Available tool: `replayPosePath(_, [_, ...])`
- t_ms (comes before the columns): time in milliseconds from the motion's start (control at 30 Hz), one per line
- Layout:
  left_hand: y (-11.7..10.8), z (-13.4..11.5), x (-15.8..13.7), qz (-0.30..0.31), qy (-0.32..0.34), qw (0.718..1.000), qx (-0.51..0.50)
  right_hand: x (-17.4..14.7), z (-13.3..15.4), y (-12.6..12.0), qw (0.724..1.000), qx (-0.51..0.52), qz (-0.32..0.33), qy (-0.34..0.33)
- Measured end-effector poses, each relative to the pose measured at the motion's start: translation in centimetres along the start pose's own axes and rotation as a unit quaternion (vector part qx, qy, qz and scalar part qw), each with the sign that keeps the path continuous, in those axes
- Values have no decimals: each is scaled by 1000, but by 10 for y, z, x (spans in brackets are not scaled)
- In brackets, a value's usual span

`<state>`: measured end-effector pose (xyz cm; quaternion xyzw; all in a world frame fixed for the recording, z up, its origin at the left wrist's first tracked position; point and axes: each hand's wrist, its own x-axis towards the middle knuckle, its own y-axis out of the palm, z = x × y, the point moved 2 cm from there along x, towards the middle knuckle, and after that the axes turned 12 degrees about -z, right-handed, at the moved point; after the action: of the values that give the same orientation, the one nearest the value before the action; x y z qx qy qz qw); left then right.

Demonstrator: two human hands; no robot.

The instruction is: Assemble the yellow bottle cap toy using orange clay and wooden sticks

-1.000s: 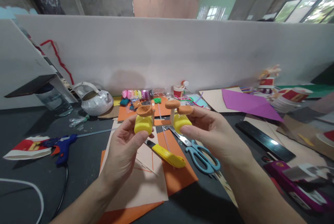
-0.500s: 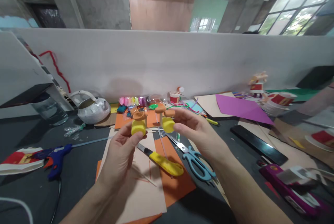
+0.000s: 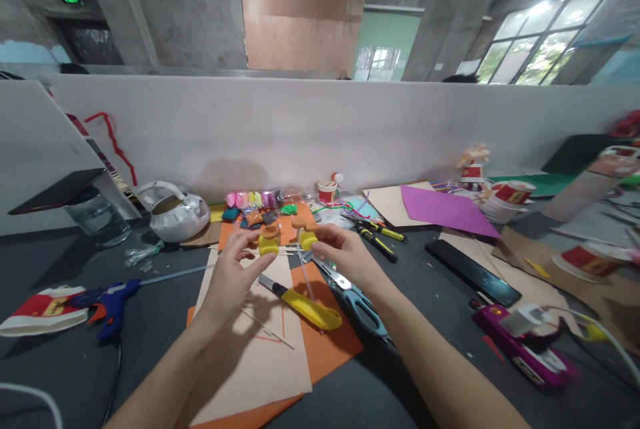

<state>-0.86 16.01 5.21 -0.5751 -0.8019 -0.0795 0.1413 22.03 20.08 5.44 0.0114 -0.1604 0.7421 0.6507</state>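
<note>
Left yellow piece [image 3: 269, 245] and right yellow piece [image 3: 307, 241] — orange-topped — are held apart.

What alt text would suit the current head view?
A person's left hand and right hand each hold a small yellow-and-orange piece above a dark table, where a yellow cutter, blue-handled scissors and paper sheets lie.

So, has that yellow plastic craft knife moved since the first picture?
No. The yellow plastic craft knife lies at the same place and slant against the flat orange paper sheet under its handle.

Scissors [image 3: 353, 297] — partly behind right forearm [image 3: 420, 342]
</note>
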Motion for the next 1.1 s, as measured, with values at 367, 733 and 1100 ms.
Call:
replayPosePath(367, [19,4,21,64,77,977,187,-41,-10,-21,997,-47,-60,28])
replayPosePath(733, [129,39,61,138,90,951,262,-88,-47,-2,981,-193,-5,-5])
replayPosePath(1100, [271,53,119,191,116,925,309,-100,-74,5,948,-256,7,-188])
